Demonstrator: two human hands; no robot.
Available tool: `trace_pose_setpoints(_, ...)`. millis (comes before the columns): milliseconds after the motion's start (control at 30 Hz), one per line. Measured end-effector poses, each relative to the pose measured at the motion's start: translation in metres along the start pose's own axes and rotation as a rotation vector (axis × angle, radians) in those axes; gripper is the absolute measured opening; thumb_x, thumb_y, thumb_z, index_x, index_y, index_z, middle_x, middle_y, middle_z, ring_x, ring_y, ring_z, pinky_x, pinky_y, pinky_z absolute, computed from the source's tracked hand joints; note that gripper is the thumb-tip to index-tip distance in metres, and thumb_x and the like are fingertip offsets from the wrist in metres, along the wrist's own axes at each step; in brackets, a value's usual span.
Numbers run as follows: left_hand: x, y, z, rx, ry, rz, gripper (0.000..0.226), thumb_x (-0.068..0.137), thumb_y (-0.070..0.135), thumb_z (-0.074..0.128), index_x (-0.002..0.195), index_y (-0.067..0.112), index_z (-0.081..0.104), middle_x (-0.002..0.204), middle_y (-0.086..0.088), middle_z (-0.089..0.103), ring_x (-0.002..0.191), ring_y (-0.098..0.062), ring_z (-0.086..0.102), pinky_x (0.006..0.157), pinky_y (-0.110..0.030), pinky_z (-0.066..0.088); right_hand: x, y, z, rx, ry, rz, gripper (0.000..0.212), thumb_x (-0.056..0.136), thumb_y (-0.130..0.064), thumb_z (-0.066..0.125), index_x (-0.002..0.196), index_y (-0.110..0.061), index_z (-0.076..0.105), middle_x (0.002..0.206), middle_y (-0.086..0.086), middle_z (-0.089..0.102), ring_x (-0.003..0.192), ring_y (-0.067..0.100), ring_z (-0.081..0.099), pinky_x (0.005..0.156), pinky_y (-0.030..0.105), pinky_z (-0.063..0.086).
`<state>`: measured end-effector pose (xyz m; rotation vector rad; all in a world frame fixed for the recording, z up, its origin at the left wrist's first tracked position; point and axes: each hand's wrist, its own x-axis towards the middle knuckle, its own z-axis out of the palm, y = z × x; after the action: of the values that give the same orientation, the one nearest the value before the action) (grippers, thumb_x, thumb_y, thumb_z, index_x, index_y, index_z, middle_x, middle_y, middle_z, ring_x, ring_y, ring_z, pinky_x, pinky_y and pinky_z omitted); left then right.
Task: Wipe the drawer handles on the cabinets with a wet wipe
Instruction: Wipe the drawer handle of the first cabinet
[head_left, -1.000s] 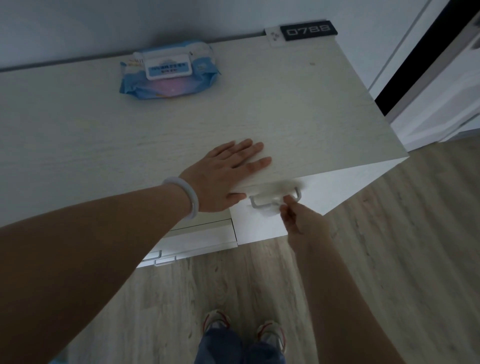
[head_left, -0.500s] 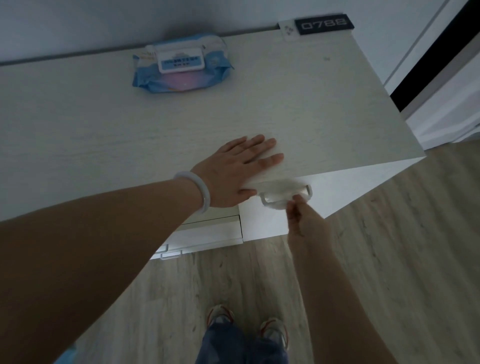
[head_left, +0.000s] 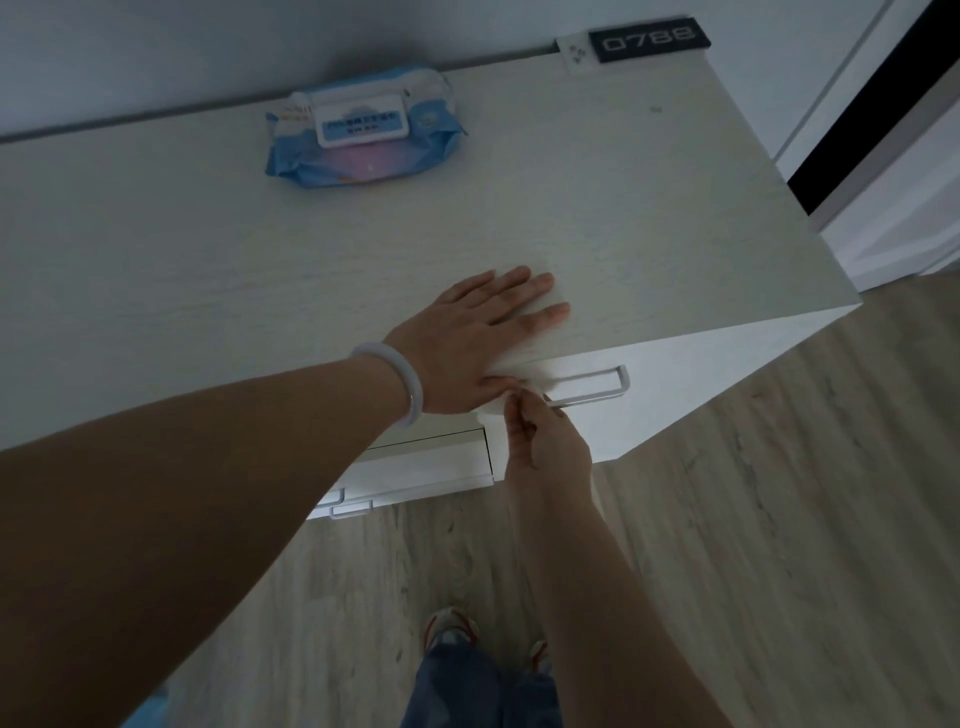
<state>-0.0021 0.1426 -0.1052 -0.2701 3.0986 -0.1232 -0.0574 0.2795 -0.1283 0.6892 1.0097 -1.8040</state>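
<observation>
head cam | looks fwd+down, steep | close over cabinet top (head_left: 597, 208) | floor (head_left: 779, 519) below

Blue wipes pack (head_left: 363, 132), pale cabinet (head_left: 597, 197)

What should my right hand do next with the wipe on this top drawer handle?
Probably slide the wet wipe rightward along the handle: the right hand pinches it at the handle's left end, and the rest of the bar lies bare.

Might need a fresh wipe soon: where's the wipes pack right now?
In the head view the wipes pack lies flat on the cabinet top, at its far edge by the wall, left of the black number plate and well beyond both hands.
</observation>
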Motion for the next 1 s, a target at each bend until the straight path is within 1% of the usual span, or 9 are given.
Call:
trace_pose_setpoints(200,0.000,0.000,0.000,0.006,-0.008,0.000,0.081,0.090,0.053,0.047,0.153,0.028,0.003,0.162,-0.002,0.000,0.149,-0.021,0.001,0.120,-0.041,0.011,0.005,-0.007,-0.007,-0.078,0.032,0.000,0.006,0.083,0.005,0.067,0.080,0.000,0.067,0.082,0.007,0.066,0.076,0.013,0.063,0.081,0.023,0.053)
trace_pose_setpoints(267,0.000,0.000,0.000,0.008,-0.025,0.004,0.085,0.088,0.049,0.051,0.153,0.028,0.001,0.162,-0.002,-0.003,0.149,-0.020,-0.001,0.121,-0.041,0.009,0.011,-0.015,-0.022,-0.088,-0.040,0.019,0.012,0.081,-0.015,0.071,0.070,-0.019,0.075,0.086,-0.001,0.065,0.085,0.009,0.060,0.089,0.023,0.049)
trace_pose_setpoints(333,0.001,-0.001,-0.001,0.004,-0.024,0.009,0.086,0.087,0.047,0.053,0.153,0.028,0.001,0.162,-0.002,-0.003,0.149,-0.021,-0.001,0.121,-0.041,0.008,0.022,-0.033,-0.030,0.050,-0.059,0.172,0.013,0.076,-0.037,0.067,0.065,-0.038,0.076,0.087,-0.011,0.061,0.090,0.005,0.054,0.095,0.025,0.044)
trace_pose_setpoints(367,0.001,-0.001,-0.001,0.003,-0.019,0.008,0.085,0.087,0.046,0.053,0.153,0.028,0.001,0.162,-0.003,-0.002,0.149,-0.021,-0.001,0.121,-0.041,0.008,0.026,-0.041,-0.032,0.015,-0.075,0.172,0.017,0.080,-0.031,0.068,0.065,-0.034,0.076,0.087,-0.009,0.061,0.090,0.005,0.055,0.091,0.022,0.046)
trace_pose_setpoints(433,0.000,0.000,-0.002,0.006,-0.020,0.002,0.085,0.088,0.046,0.052,0.153,0.028,0.000,0.162,-0.003,-0.003,0.149,-0.021,-0.001,0.121,-0.040,0.008,0.028,-0.054,-0.037,-0.107,-0.006,-0.037,0.014,0.087,-0.006,0.066,0.076,-0.011,0.074,0.089,0.002,0.064,0.083,0.008,0.060,0.075,0.015,0.051)
trace_pose_setpoints(567,-0.001,-0.001,-0.001,0.012,-0.022,0.008,0.086,0.088,0.046,0.052,0.153,0.028,0.000,0.162,-0.003,-0.003,0.149,-0.021,-0.001,0.121,-0.041,0.008,0.019,-0.042,-0.018,-0.063,0.024,0.103,0.008,0.085,0.007,0.064,0.090,0.000,0.062,0.091,0.010,0.066,0.081,0.014,0.063,0.059,0.017,0.053)
trace_pose_setpoints(700,0.000,0.001,-0.003,0.005,-0.030,0.001,0.086,0.088,0.047,0.053,0.153,0.028,0.000,0.162,-0.002,-0.003,0.149,-0.020,-0.001,0.121,-0.041,0.009,0.008,-0.029,-0.011,-0.071,-0.002,0.217,0.008,0.083,0.011,0.065,0.085,0.004,0.062,0.082,0.012,0.065,0.076,0.017,0.063,0.064,0.022,0.056)
trace_pose_setpoints(900,0.000,0.000,-0.002,0.005,-0.021,0.002,0.085,0.088,0.046,0.052,0.153,0.028,0.001,0.162,-0.002,-0.003,0.149,-0.020,-0.002,0.121,-0.039,0.006,0.019,-0.073,-0.032,-0.018,0.016,0.023,0.019,0.082,0.005,0.067,0.100,0.001,0.064,0.102,0.013,0.068,0.087,0.015,0.067,0.072,0.020,0.055)
trace_pose_setpoints(1000,0.000,0.000,-0.002,0.011,-0.019,0.001,0.086,0.087,0.046,0.053,0.153,0.028,0.001,0.162,-0.003,-0.003,0.149,-0.021,-0.001,0.121,-0.040,0.007,0.015,-0.057,-0.029,-0.166,0.008,0.028,0.017,0.081,0.000,0.071,0.097,-0.003,0.065,0.104,0.010,0.069,0.086,0.014,0.068,0.075,0.021,0.056)
